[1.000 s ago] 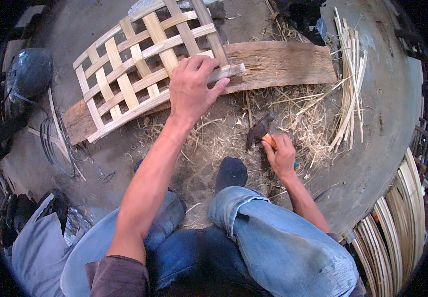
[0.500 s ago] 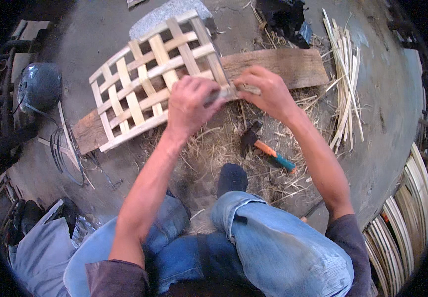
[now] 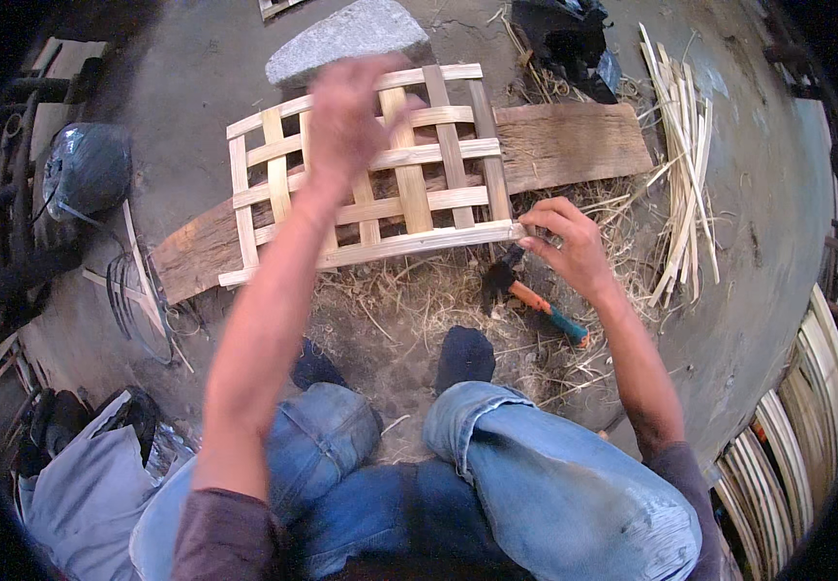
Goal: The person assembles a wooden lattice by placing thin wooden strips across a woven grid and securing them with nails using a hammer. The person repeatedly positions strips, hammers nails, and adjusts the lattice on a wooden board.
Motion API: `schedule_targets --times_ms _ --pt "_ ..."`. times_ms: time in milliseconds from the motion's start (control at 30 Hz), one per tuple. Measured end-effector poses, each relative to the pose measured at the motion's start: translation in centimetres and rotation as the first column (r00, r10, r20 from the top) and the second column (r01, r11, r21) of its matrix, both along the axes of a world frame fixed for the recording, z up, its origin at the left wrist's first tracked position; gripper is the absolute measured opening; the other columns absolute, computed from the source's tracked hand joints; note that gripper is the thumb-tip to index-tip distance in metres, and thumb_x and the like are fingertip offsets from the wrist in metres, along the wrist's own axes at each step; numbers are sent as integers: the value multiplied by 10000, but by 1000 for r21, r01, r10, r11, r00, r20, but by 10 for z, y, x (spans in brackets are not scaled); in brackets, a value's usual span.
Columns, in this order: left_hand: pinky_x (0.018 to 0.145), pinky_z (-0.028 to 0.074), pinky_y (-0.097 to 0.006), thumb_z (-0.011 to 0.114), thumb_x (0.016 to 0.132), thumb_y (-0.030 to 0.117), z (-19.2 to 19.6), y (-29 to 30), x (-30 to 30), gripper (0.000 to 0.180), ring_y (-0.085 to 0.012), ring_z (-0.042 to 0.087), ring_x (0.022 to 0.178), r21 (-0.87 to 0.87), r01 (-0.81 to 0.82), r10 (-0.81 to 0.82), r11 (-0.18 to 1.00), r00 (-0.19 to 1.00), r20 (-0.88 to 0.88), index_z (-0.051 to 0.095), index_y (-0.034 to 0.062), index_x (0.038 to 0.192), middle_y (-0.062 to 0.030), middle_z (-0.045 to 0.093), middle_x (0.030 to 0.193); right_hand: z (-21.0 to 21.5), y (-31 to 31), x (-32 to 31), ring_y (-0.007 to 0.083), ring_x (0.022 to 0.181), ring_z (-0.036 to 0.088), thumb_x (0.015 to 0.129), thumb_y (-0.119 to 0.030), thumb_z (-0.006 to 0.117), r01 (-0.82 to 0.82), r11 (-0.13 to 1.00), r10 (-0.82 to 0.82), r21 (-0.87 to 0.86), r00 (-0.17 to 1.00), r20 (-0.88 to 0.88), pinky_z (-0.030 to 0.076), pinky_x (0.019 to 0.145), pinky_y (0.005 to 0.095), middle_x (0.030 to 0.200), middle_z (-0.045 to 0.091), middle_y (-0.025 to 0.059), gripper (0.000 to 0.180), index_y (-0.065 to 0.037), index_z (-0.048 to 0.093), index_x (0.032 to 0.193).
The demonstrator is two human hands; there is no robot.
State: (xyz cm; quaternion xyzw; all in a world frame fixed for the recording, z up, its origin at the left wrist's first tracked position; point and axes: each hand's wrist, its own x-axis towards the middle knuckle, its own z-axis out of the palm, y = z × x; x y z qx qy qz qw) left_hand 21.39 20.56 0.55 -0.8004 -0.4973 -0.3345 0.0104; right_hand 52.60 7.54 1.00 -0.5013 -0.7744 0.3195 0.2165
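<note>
A woven lattice panel (image 3: 424, 155) of flat pale wood strips lies tilted across a long brown wooden board (image 3: 574, 145) on the floor. Thumb and fingers of my right hand (image 3: 569, 247) pinch the panel's near right corner. Over the panel's far middle is my left hand (image 3: 346, 121), blurred by motion, its thumb spread from the fingers and nothing visible in it. Whether it touches the strips I cannot tell. Just below the panel's near right corner lies a hammer (image 3: 535, 300) with an orange and teal handle.
Beyond the panel sits a grey stone block (image 3: 346, 44). Loose thin strips (image 3: 680, 165) lie at the right, with curved strip bundles (image 3: 796, 426) at the lower right. Shavings (image 3: 390, 300) litter the floor. A plastic-wrapped dark bundle (image 3: 88, 169) and wire coil (image 3: 133, 300) are at the left.
The panel has swung clockwise and shifted right. My left hand has left the near right corner and moved up over the panel; my right hand has come nearer, still pinching the corner.
</note>
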Motion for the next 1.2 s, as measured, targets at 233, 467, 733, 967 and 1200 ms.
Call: schedule_targets --times_ms 233,467,733,967,1200 --pt "1076 472 -470 834 750 295 -24 108 -79 902 -343 533 1293 -234 -178 70 956 911 -407 377 254 1527 -133 521 1436 -4 6 -6 246 905 677 768 -91 813 42 999 -41 2 997 -61 562 770 349 1041 654 86 298 -71 712 1048" --pt "1086 445 -436 782 729 182 -12 130 -76 825 -359 518 1287 -388 -175 26 905 933 -360 441 135 1479 -191 541 1383 -9 5 -2 229 919 681 751 -31 816 57 998 -57 -4 997 -46 575 771 337 1057 651 91 331 -63 712 1064" --pt "1068 452 -439 835 742 248 -20 130 -101 765 -343 554 1260 -105 -45 15 993 961 -275 512 76 1413 -182 583 1346 -6 31 -18 267 943 678 752 -86 818 32 997 -26 72 997 -77 563 798 364 1043 673 101 332 -69 720 1069" --pt "921 514 -410 840 743 346 13 -74 31 479 -283 629 1073 -413 296 -286 861 954 88 692 98 1126 -97 679 1098 -5 58 -24 308 958 660 774 -170 805 -66 992 65 103 998 5 544 819 398 1017 668 84 277 -98 704 1021" --pt "894 499 -407 832 738 255 -8 -91 46 374 -280 612 1003 -414 189 -145 890 980 135 708 85 1047 -71 695 1019 -1 70 -29 306 1005 642 761 -145 804 -159 984 153 86 986 73 527 865 409 1009 667 81 278 -101 703 1016"
